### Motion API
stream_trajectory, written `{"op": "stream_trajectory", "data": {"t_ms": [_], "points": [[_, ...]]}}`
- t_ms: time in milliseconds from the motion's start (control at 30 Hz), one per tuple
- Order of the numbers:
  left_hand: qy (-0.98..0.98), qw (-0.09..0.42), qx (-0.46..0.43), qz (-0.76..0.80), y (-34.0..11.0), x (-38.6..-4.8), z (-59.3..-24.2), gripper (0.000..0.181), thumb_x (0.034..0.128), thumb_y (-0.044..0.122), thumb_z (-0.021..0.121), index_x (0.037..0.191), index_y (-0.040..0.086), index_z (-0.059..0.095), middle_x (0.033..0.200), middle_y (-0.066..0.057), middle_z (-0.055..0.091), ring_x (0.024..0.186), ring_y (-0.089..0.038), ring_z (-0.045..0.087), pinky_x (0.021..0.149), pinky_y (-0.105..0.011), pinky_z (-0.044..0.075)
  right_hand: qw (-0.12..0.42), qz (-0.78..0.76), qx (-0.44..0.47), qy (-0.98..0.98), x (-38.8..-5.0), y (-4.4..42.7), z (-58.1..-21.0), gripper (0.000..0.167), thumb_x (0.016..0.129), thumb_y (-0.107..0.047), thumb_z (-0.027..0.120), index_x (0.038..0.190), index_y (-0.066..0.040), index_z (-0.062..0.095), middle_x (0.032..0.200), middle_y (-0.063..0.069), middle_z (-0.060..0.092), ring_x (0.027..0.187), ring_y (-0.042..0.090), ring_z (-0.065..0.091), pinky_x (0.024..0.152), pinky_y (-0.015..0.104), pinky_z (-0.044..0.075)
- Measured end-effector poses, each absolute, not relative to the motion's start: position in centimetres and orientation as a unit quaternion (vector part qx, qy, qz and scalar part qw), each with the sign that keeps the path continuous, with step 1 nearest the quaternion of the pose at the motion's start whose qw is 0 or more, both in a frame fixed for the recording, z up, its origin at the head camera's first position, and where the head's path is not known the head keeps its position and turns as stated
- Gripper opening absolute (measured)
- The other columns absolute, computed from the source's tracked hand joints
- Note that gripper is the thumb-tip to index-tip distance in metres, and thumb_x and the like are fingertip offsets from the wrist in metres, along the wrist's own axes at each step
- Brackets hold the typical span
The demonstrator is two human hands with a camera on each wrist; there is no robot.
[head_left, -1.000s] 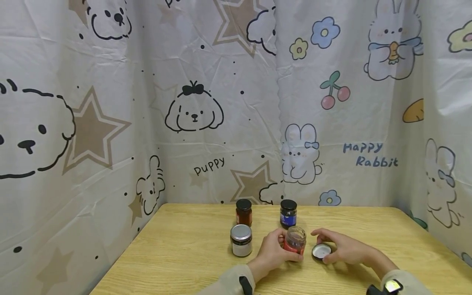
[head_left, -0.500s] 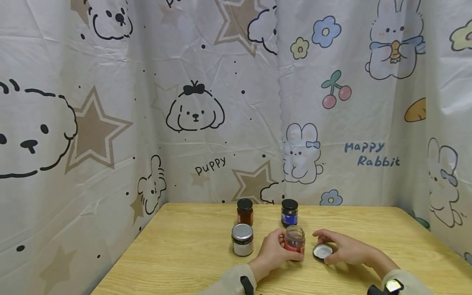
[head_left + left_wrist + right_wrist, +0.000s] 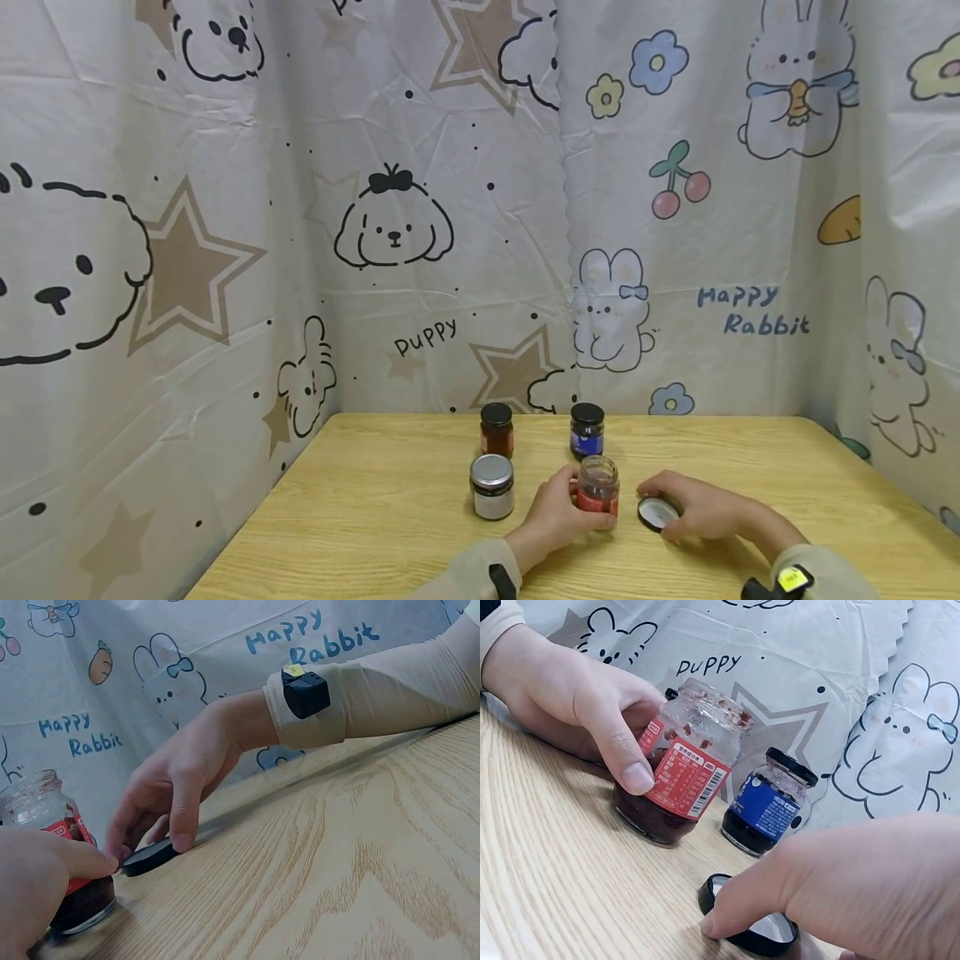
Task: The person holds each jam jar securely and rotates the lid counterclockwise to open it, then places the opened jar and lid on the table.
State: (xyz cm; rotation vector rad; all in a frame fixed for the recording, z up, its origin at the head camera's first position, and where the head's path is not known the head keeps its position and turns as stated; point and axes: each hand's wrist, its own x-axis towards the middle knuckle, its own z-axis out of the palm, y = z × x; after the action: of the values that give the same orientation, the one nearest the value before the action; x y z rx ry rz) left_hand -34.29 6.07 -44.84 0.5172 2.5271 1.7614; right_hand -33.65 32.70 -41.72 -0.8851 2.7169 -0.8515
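The left hand (image 3: 553, 515) grips an uncapped glass jar (image 3: 598, 490) with a red label, standing upright on the table. In the right wrist view this jar (image 3: 686, 769) has dark red contents low down and smears near its rim. To its right, the right hand (image 3: 705, 507) pinches a black-edged lid (image 3: 657, 514), white inside face up. The left wrist view shows the right hand's (image 3: 176, 769) thumb and fingers at the lid's (image 3: 150, 856) edge, the lid slightly tilted close to the tabletop.
A silver-lidded jar (image 3: 492, 487) stands left of the left hand. Behind are a black-lidded jar with dark red contents (image 3: 497, 432) and a blue-labelled jar (image 3: 587, 432). A printed curtain (image 3: 450, 250) hangs behind the wooden table (image 3: 360, 517).
The right hand has closed in on the lid, whose far side now looks tipped up a little. The left hand still holds the jar in the same place.
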Motion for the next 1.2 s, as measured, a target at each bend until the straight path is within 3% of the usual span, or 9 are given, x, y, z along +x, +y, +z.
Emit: {"op": "stream_trajectory", "data": {"t_ms": [133,700,1200], "points": [[0.823,0.011,0.161,0.544,5.93,-34.25,-44.92,0.063,0.0688,0.017,0.099,0.12,0.02,0.063,0.111,0.003,0.071,0.108,-0.019,0.065,0.098,-0.048,0.051,0.076,-0.272,-0.308,0.908,-33.6,32.63,-41.64,0.053,0.083,-0.016,0.079,0.132,-0.003,0.061,0.126,0.007,0.055,0.109,0.026,0.054,0.094,0.037,0.047],[0.83,0.017,0.183,0.527,5.26,-34.33,-45.02,0.078,0.0646,0.015,0.101,0.13,0.025,0.059,0.115,0.003,0.071,0.115,-0.022,0.063,0.104,-0.052,0.046,0.074,-0.267,-0.315,0.908,-33.7,32.78,-41.62,0.057,0.081,-0.017,0.08,0.134,-0.002,0.063,0.127,0.009,0.054,0.107,0.022,0.054,0.088,0.035,0.047],[0.826,0.025,0.188,0.53,5.19,-34.31,-45.04,0.07,0.0672,0.014,0.1,0.125,0.025,0.061,0.116,0.008,0.069,0.113,-0.02,0.063,0.101,-0.05,0.048,0.091,-0.258,-0.297,0.915,-33.69,32.75,-41.42,0.06,0.083,-0.024,0.081,0.136,-0.004,0.063,0.129,0.008,0.053,0.109,0.027,0.052,0.092,0.044,0.047]]}}
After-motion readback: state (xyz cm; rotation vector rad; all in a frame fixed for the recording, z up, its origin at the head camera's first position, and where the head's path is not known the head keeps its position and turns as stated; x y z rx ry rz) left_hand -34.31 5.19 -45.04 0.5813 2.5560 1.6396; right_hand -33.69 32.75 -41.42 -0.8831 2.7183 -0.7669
